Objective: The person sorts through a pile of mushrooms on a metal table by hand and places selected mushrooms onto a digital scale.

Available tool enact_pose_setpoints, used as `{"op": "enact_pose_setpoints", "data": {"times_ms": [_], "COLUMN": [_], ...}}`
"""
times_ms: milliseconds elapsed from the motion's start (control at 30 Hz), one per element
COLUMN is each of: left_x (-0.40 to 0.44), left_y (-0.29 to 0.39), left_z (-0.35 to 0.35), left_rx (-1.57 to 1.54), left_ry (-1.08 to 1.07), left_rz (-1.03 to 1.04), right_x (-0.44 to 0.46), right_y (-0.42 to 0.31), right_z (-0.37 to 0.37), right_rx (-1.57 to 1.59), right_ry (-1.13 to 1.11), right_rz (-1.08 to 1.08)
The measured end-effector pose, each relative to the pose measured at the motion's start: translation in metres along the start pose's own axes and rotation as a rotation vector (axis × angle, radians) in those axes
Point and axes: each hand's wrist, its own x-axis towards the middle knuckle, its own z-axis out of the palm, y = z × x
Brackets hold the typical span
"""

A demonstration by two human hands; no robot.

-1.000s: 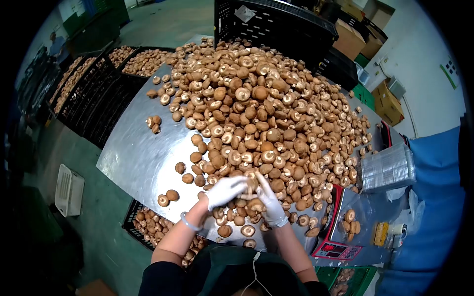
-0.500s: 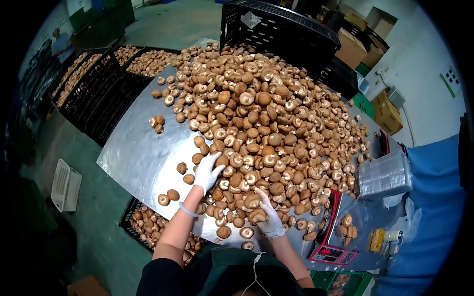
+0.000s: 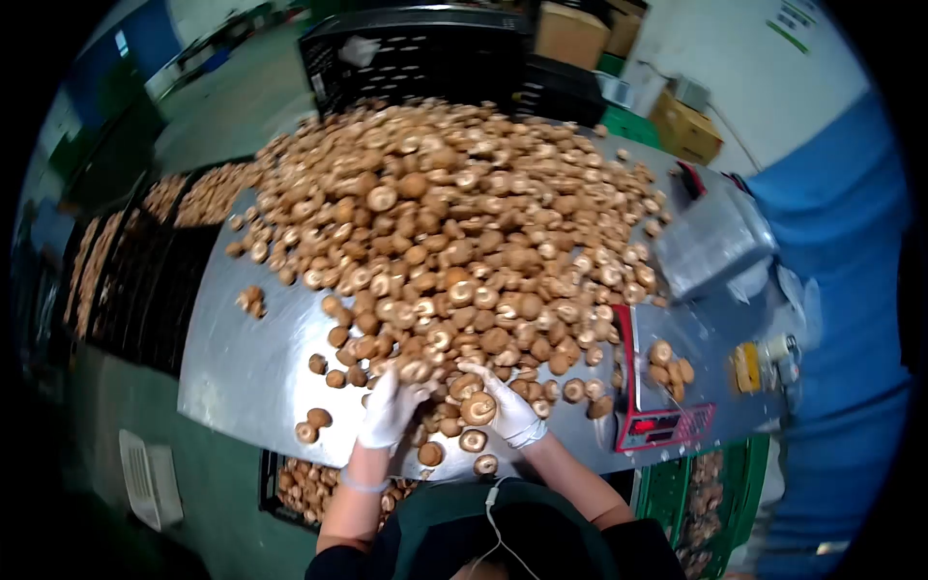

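A large heap of brown shiitake mushrooms [image 3: 464,242] covers much of a metal table [image 3: 242,358]. My left hand [image 3: 389,411], in a white glove, is at the near edge of the heap, its fingers curled against a mushroom [image 3: 416,371]; motion blur softens the fingertips. Facing it, my gloved right hand [image 3: 510,411] grips a pair of mushrooms, one of them a pale-stemmed mushroom [image 3: 478,408] with its underside up. Loose mushrooms lie on the metal just below both hands.
To the right sits a red-framed scale [image 3: 665,425] with several mushrooms on its plate. Behind it are clear plastic trays [image 3: 715,242] and a yellow item [image 3: 745,367]. A black crate [image 3: 416,58] stands behind the heap. Filled crates are at left and below the table edge.
The view has turned rightward. My left hand has moved closer to my right and curled at a mushroom. My right hand keeps its mushrooms, now nearer the table's front edge.
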Motion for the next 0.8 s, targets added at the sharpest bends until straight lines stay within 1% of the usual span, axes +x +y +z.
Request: {"op": "enact_pose_setpoints", "data": {"times_ms": [67, 100, 133, 167, 200, 233, 267, 300, 333, 367, 400, 433, 467, 500, 533, 567, 600, 667, 767, 800], "left_x": [-0.022, -0.04, -0.053, -0.067, -0.072, -0.086, -0.094, -0.098, -0.104, -0.108, -0.11, -0.11, -0.111, -0.106, -0.102, -0.102, -0.1, -0.091, -0.062, -0.05], "left_y": [0.024, 0.04, 0.049, 0.058, 0.07, 0.072, 0.076, 0.073, 0.074, 0.072, 0.067, 0.062, 0.056, 0.053, 0.052, 0.052, 0.053, 0.05, 0.037, 0.036], "left_z": [-0.005, -0.023, -0.036, -0.048, -0.062, -0.08, -0.09, -0.085, -0.079, -0.088, -0.086, -0.08, -0.091, -0.093, -0.088, -0.083, -0.075, -0.071, -0.1, -0.095], "left_rx": [0.354, 0.507, 0.529, 0.535, 0.512, 0.44, 0.313, 0.34, 0.37, 0.389, 0.434, 0.469, 0.482, 0.492, 0.55, 0.702, 0.798, 1.248, 1.309, 1.323], "left_ry": [-0.104, -0.01, -0.131, -0.251, -0.248, -0.049, -0.002, 0.05, 0.117, 0.126, 0.162, 0.253, 0.311, 0.3, 0.366, 0.373, 0.461, 0.573, 0.695, 0.718], "left_rz": [0.107, 0.03, 0.162, 0.296, 0.281, 0.304, 0.293, 0.311, 0.339, 0.305, 0.313, 0.268, 0.207, 0.144, 0.082, 0.092, 0.076, 0.193, 0.325, 0.335], "right_x": [-0.014, -0.022, -0.046, -0.066, -0.078, -0.093, -0.112, -0.122, -0.137, -0.145, -0.154, -0.161, -0.172, -0.176, -0.179, -0.181, -0.184, -0.181, -0.154, -0.142], "right_y": [-0.017, -0.031, -0.07, -0.107, -0.12, -0.139, -0.154, -0.169, -0.18, -0.182, -0.185, -0.182, -0.182, -0.184, -0.19, -0.195, -0.196, -0.194, -0.174, -0.166], "right_z": [-0.018, -0.04, -0.02, -0.018, -0.03, -0.034, -0.055, -0.077, -0.092, -0.098, -0.119, -0.144, -0.17, -0.18, -0.174, -0.169, -0.167, -0.148, -0.102, -0.088], "right_rx": [-0.279, -0.504, -0.391, -0.369, -0.483, -0.664, -0.773, -1.442, -1.627, -1.878, -2.041, -2.113, -2.083, -2.026, -1.987, -1.99, -1.972, -2.014, -1.908, -1.864], "right_ry": [0.043, 0.143, 0.258, 0.251, 0.454, 0.583, 0.865, 1.015, 1.06, 1.22, 1.207, 1.187, 1.091, 1.105, 1.093, 1.098, 1.157, 1.187, 1.051, 0.994], "right_rz": [-0.208, -0.343, -0.323, -0.34, -0.539, -0.691, -0.555, -0.865, -0.875, -0.764, -0.637, -0.386, -0.273, -0.387, -0.404, -0.47, -0.558, -0.606, -0.732, -0.764]}}
